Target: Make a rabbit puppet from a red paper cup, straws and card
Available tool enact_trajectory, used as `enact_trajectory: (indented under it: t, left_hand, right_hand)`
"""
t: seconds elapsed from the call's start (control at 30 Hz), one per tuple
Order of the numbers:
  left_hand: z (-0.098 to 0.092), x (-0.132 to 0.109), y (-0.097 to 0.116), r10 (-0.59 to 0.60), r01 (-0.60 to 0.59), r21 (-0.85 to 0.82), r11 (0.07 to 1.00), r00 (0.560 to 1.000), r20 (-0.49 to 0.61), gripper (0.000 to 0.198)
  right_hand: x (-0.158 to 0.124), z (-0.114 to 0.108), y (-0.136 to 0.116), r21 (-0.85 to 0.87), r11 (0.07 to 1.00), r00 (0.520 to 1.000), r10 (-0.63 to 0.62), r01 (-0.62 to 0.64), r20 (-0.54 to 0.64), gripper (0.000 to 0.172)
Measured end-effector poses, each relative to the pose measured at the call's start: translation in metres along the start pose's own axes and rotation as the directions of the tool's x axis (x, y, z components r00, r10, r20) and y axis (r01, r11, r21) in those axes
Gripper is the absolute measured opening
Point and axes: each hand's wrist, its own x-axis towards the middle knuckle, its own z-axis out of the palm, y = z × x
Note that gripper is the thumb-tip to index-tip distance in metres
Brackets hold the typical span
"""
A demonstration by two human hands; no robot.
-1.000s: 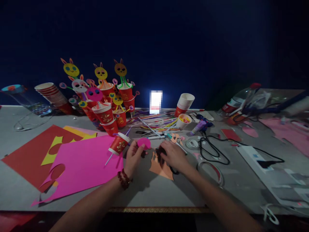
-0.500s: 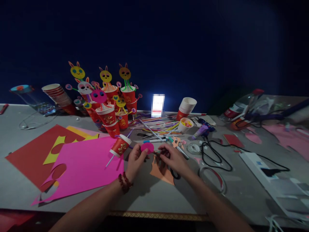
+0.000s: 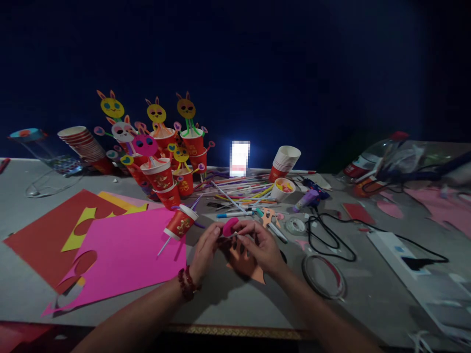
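Between my two hands is a small magenta paper disc [image 3: 230,226], tilted and seen partly from the side. My left hand [image 3: 206,245] is closed on its left edge, and the fingers of my right hand [image 3: 260,245] pinch its right edge. Beneath them lies an orange paper scrap [image 3: 248,270] with curved cut-outs, partly in shadow. A red paper cup [image 3: 181,221] with a white stick through it rests on its side, left of my left hand. Large magenta paper [image 3: 143,250] spreads under that cup.
Rabbit-faced cup figures [image 3: 158,174] stand at the back left. Pipe cleaners [image 3: 239,191] lie behind my hands, near stacked cups [image 3: 285,164]. To the right are a tape roll [image 3: 324,277], a black cable [image 3: 349,252] and a white power strip [image 3: 395,267].
My right hand has moved left to the magenta disc and now grips its edge. The disc has tipped from nearly face-on to a slant. The camera view has shifted slightly.
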Motion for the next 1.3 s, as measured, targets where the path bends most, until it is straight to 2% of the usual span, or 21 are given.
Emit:
enact_trajectory:
  t: [0.1,0.23,0.43,0.57,0.67,0.77,0.87,0.97,1.13,1.3]
  left_hand:
    - [-0.002,0.001,-0.002,-0.042,0.045,-0.060,0.997,0.998,0.050,0.026]
    - [-0.003,0.002,-0.002,0.018,-0.004,-0.076,0.997,0.984,0.179,0.023]
    - [-0.001,0.005,0.001,0.060,-0.043,-0.083,0.996,0.975,0.214,0.041]
    - [-0.002,0.005,0.003,0.036,-0.022,-0.065,0.998,0.975,0.219,0.020]
    - [-0.002,0.004,0.004,-0.058,0.073,-0.067,0.995,0.978,0.199,0.023]
    - [-0.002,0.001,0.005,-0.097,0.100,-0.006,0.995,0.979,0.179,0.029]
    - [0.001,0.000,0.006,-0.151,0.150,0.020,0.988,0.960,0.236,0.034]
    - [0.002,-0.001,0.006,-0.181,0.186,0.012,0.983,0.939,0.291,0.035]
    - [0.004,-0.005,0.004,-0.202,0.205,0.030,0.978,0.918,0.341,0.030]
    - [0.009,-0.009,0.007,-0.244,0.230,0.082,0.970,0.903,0.355,0.032]
  right_hand:
    - [-0.001,-0.005,-0.005,-0.028,1.000,0.999,-0.011,0.012,0.035,0.009]
    - [-0.002,-0.010,-0.005,0.006,1.000,0.998,0.014,-0.014,0.057,0.011]
    - [-0.002,-0.014,-0.010,0.128,0.983,0.988,0.123,-0.135,0.098,0.015]
    - [0.000,-0.018,-0.016,0.248,0.931,0.961,0.242,-0.270,0.136,0.021]
    - [0.004,-0.023,-0.017,0.377,0.860,0.935,0.349,-0.344,0.059,0.025]
    - [0.008,-0.027,-0.014,0.438,0.806,0.889,0.457,-0.400,-0.030,0.029]
    - [0.009,-0.029,-0.009,0.442,0.784,0.858,0.511,-0.436,-0.059,0.033]
    - [0.007,-0.029,-0.005,0.392,0.817,0.868,0.489,-0.422,-0.084,0.033]
    - [0.003,-0.028,-0.002,0.190,0.931,0.932,0.338,-0.311,-0.129,0.027]
    - [0.000,-0.024,-0.005,0.077,0.950,0.943,0.310,-0.302,-0.118,0.020]
